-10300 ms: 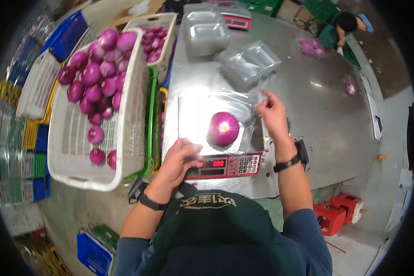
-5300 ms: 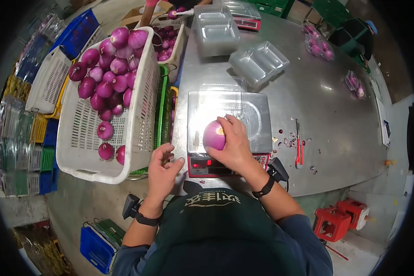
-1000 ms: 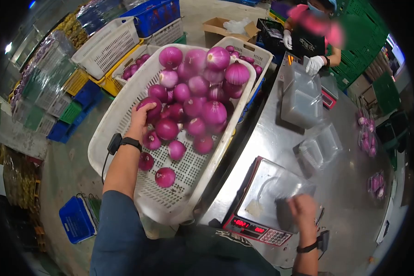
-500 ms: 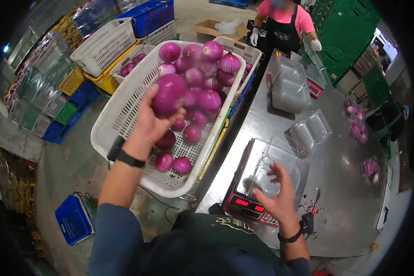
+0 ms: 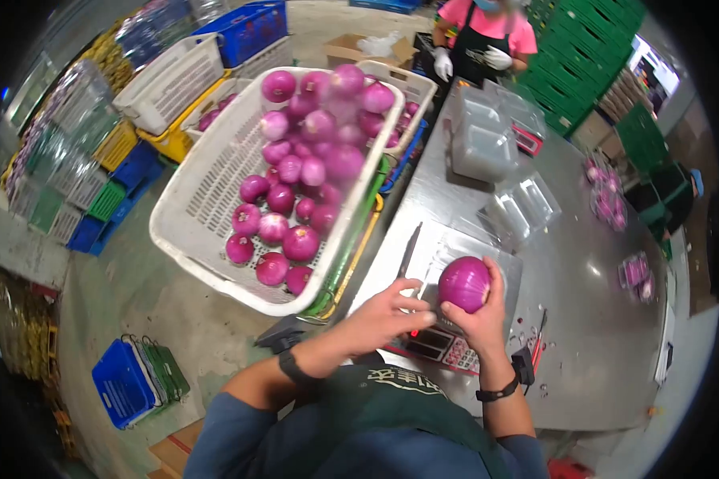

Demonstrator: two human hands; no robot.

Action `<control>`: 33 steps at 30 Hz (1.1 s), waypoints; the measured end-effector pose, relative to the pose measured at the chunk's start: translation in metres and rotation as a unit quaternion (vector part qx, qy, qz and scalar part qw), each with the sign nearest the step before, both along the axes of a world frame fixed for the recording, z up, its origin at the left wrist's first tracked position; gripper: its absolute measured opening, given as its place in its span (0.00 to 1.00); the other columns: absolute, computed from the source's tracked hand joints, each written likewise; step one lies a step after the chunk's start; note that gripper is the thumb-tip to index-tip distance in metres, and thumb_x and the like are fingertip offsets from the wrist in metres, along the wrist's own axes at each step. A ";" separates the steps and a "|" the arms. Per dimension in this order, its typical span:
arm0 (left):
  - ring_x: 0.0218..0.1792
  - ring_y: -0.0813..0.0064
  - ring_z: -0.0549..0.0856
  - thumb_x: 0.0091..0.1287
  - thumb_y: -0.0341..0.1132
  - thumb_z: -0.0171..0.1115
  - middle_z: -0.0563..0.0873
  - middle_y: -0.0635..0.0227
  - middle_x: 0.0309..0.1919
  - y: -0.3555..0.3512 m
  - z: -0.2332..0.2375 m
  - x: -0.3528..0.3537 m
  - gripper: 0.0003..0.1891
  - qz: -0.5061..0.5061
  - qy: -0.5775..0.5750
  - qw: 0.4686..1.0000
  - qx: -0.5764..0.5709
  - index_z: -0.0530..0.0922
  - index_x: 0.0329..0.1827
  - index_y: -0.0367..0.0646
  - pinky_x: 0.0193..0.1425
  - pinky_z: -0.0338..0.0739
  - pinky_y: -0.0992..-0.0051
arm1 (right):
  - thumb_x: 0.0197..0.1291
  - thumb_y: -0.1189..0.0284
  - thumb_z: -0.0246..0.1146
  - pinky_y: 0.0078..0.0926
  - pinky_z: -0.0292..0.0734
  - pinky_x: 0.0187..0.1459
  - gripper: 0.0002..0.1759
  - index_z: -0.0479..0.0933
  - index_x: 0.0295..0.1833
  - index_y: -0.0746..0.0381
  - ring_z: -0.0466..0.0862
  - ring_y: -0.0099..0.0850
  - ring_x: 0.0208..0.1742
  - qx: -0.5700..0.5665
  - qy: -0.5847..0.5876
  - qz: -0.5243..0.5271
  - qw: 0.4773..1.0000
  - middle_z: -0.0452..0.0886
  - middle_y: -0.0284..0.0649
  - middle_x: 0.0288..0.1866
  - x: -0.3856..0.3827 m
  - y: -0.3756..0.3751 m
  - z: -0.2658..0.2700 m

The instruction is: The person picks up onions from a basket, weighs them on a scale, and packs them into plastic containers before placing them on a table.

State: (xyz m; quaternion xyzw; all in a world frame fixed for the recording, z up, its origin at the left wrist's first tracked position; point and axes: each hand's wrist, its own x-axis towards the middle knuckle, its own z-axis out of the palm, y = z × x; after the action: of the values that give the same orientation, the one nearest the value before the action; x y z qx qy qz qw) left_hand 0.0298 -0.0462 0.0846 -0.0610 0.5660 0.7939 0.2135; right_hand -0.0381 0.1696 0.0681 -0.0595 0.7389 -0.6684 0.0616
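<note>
**Right hand (image 5: 481,321) clasps an onion (image 5: 465,281) over the scale (image 5: 459,355)**

The steel table (image 5: 599,343) fills most of the right side; a white crate (image 5: 204,195) of loose onions stands to its left. Beyond the table's far end is a co-worker (image 5: 487,44) in white gloves. The scale sits at the near edge, and a clear tray (image 5: 450,251) seems to lie on its pan, though glare blurs its edges.

The step in hand looks like placing: the onion is above the pan, pinched between right thumb and fingers. Whether it touches the tray cannot be told. The left hand (image 5: 390,314) has its fingers spread, just beside the onion, gripping nothing. Setting it down would call for a level lowering and a gentle release, lest it roll.

The wearer's apron (image 5: 403,387) carries pale Chinese characters, too distorted to read surely; the co-worker's lettering is too small. Red digits glow on the scale, mostly hidden; its key labels are illegible.
</note>
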 end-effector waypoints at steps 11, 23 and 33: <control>0.42 0.73 0.88 0.73 0.37 0.68 0.87 0.63 0.51 -0.006 -0.050 0.017 0.20 0.196 -0.022 0.980 -0.028 0.75 0.62 0.40 0.47 0.83 0.72 | 0.49 0.57 0.80 0.45 0.72 0.69 0.40 0.76 0.65 0.64 0.76 0.52 0.67 0.336 0.225 -0.034 0.914 0.77 0.54 0.65 -0.010 0.062 -0.025; 0.40 0.76 0.86 0.72 0.38 0.68 0.87 0.65 0.48 0.015 -0.079 0.017 0.20 0.194 -0.095 0.975 -0.047 0.75 0.61 0.39 0.44 0.82 0.76 | 0.62 0.56 0.75 0.27 0.80 0.46 0.37 0.76 0.68 0.71 0.84 0.27 0.42 0.142 -0.013 -0.153 0.978 0.86 0.42 0.48 -0.096 0.120 -0.086; 0.45 0.60 0.89 0.72 0.33 0.63 0.87 0.55 0.47 0.042 -0.080 0.002 0.16 0.108 -0.116 0.980 0.122 0.75 0.61 0.42 0.45 0.88 0.65 | 0.49 0.70 0.74 0.42 0.81 0.51 0.35 0.79 0.67 0.58 0.85 0.44 0.49 0.303 0.217 -0.027 0.928 0.83 0.49 0.51 -0.055 0.132 -0.070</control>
State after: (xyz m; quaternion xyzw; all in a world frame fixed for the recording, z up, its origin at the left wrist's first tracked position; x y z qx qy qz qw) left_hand 0.0319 -0.0044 0.0049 -0.1871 0.4261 0.8630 0.1968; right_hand -0.0931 0.3018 -0.0019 -0.1612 0.9029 -0.3849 -0.1034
